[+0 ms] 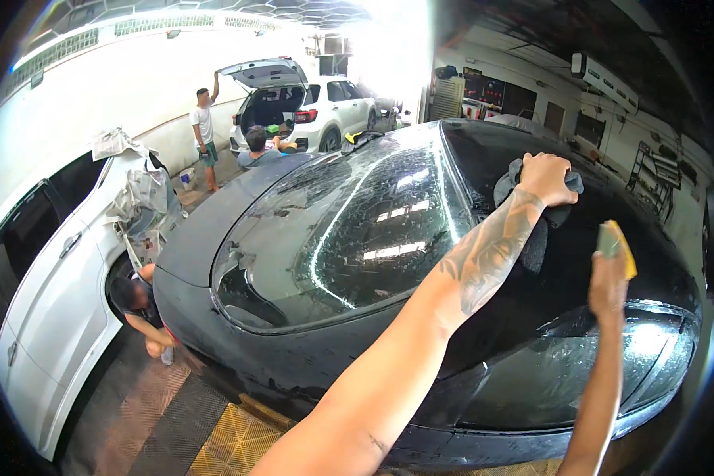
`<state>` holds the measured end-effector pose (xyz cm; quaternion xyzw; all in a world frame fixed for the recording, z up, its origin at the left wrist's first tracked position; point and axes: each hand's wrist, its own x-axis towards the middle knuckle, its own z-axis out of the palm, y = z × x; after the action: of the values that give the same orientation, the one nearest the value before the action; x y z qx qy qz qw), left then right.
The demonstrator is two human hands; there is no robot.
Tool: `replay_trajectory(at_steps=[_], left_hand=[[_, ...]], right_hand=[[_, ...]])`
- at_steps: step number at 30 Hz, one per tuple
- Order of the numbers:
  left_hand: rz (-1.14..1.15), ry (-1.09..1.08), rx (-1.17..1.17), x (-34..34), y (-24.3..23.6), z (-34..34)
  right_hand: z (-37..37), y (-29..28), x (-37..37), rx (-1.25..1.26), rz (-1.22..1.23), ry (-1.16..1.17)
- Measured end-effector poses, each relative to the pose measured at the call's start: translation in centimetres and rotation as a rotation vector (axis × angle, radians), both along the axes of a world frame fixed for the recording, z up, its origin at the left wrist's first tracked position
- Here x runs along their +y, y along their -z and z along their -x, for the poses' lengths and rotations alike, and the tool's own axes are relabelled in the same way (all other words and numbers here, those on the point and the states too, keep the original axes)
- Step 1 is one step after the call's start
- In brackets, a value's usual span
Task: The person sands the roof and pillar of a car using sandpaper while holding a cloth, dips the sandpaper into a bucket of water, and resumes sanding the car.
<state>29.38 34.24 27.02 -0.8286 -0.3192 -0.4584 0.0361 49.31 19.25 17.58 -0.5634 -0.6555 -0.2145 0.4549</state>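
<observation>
My left hand (545, 181), on a tattooed forearm, is closed around a bunched dark grey cloth (562, 213) on the black roof of a car (531, 309). Part of the cloth hangs down below my fingers. Farther right, my right hand (608, 282) grips a yellow sponge (625, 250) over the same roof, slightly smeared by motion. A greenish patch shows at the sponge's side near my fingers. To the left of my hands, the car's large sloped window (357, 230) is wet and streaked. The side window (571, 381) below my right hand also looks wet.
A white car (63, 262) with paper sheets (139, 198) over one end stands at the left. A person (139, 305) crouches between the cars. Behind, two people are near a white car (329, 107) with its tailgate raised. Shelving (654, 178) stands along the right wall.
</observation>
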Motion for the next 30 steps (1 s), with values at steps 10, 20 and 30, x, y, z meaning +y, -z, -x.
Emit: replay_trajectory(at_steps=[10, 20, 30], left_hand=[[0.069, 0.04, 0.007, 0.1, -0.5, 0.5], [0.074, 0.055, 0.024, 0.6, -0.3, 0.7], [0.058, 0.082, 0.005, 0.5, -0.2, 0.7]], right_hand=[[-0.5, 0.5, -0.7, -0.062, -0.024, 0.109], [0.0, 0.0, -1.1, -0.189, 0.018, 0.184], [3.5, -1.4, -2.2, -0.207, 0.076, 0.033]])
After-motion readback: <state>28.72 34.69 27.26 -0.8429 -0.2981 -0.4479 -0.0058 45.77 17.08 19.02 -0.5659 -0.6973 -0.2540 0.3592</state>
